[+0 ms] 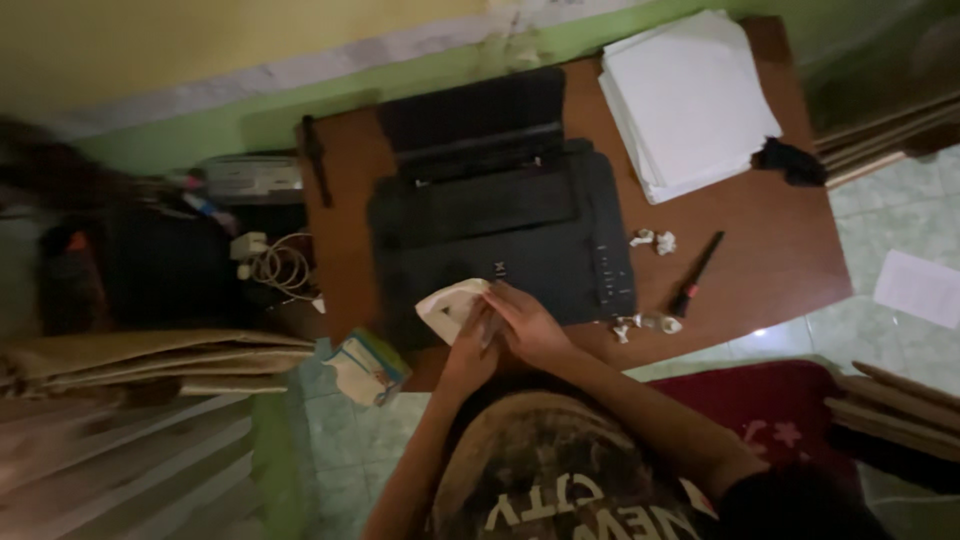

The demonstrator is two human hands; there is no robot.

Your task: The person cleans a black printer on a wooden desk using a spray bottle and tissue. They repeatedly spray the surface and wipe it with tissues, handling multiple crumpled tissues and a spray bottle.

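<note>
Dim shot looking straight down at a low brown table (780, 250) with a black printer (500, 225) sitting in the middle of the frame. Both of the person's hands are bunched together at the printer's near edge, just below centre. The left hand (470, 350) looks curled shut around a crumpled white tissue (450, 305) that pokes out toward the upper left of the hands and rests against the printer's front. The right hand (525, 322) lies over the left with its fingers half bent; it's touching the tissue end, but it's too blurry to say whether it actually pinches anything.

Around it: a stack of white paper (690, 100) at the upper right of the table, a dark cloth (790, 160) next to it, a black pen-like tool with a red band (697, 272) right of the printer, and small wadded tissue bits (652, 240) near that. A small box with a blue side (368, 368) sits at the table's lower left corner, with coiled white cable (280, 265) further left.

If this is wiping, my guess is it goes best with the tissue folded into a firm pad, light pressure, short strokes in one direction, and the free hand steadying the printer so it doesn't slide.
</note>
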